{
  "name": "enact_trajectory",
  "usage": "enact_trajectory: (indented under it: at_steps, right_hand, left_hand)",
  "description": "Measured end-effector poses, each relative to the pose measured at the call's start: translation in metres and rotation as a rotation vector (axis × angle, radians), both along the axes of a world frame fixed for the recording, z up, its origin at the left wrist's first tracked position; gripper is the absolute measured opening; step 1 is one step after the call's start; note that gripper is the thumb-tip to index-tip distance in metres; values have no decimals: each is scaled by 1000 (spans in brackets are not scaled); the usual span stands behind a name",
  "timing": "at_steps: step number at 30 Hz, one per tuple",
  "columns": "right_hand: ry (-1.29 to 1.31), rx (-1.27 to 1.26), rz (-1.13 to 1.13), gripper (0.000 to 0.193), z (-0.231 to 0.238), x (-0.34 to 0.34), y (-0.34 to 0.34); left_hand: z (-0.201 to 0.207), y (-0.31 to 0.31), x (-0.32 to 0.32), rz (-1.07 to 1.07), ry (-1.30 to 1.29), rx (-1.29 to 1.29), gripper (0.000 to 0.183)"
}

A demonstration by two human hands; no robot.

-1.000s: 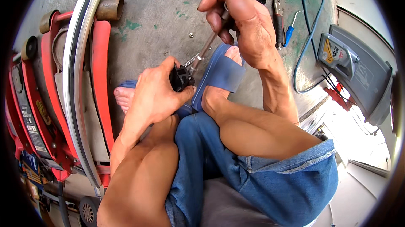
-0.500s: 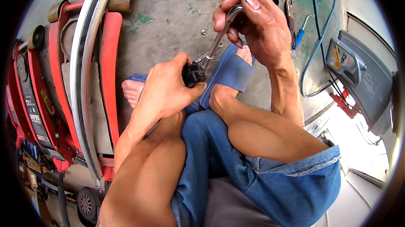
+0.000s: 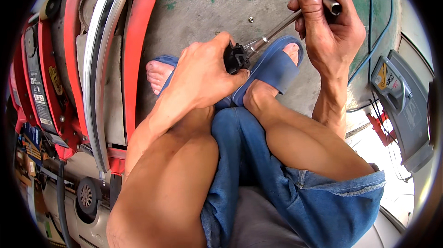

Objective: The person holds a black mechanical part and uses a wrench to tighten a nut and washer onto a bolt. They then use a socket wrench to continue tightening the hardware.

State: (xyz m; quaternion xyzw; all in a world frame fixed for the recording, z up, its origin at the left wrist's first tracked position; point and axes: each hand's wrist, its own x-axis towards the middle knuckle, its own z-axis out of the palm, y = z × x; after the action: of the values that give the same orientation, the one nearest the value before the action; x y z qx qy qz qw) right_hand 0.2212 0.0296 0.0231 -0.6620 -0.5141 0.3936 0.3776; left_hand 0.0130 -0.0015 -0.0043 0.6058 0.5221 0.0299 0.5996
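Left hand [image 3: 200, 70] closes around a black part [image 3: 236, 58], thumb on its near side, low over the gap between the feet. Right hand [image 3: 333, 31], farther off and to the right, curls its fingers and thumb around a wrench [image 3: 282, 25], whose bar slopes down to the left and meets the part's right edge; its bent end pokes out to the right, beside the palm. Beyond the part, a nut [image 3: 251, 19] lies on the concrete floor [image 3: 207, 12], which spreads far between a red jack [image 3: 142, 22] and a blue hose [image 3: 370, 12], leaving room past both hands. On the left, the jack and a curved strip [image 3: 92, 72] bound the left forearm's side. On the near side, the knees and blue sandals [image 3: 279, 70] crowd the part. Far right stands a grey case [image 3: 408, 114].
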Motion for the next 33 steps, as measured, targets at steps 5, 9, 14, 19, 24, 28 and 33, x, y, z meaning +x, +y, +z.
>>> enact_trajectory:
  at_steps: [5,9,14,19,24,28,33]
  right_hand:
    - [-51,-5,108,27,5,-9,5]
    - [-61,85,-86,28,5,-25,8]
    - [51,63,52,43,-3,1,2]
    - [306,-4,138,57,7,1,8]
    - [508,-86,30,48,2,19,11]
    - [458,-206,-104,36,9,3,11]
    - [508,-356,-155,34,7,11,15]
  left_hand:
    - [-2,-3,-3,-9,-8,-6,44]
    - [-2,-3,-1,-25,-29,-19,43]
    - [-2,-4,0,-35,-34,0,42]
    - [-1,-5,-4,-44,-30,7,41]
    - [-2,-7,-1,0,-70,-19,41]
    - [4,-6,-6,-47,60,123,41]
    - [-2,-9,-1,-50,27,124,41]
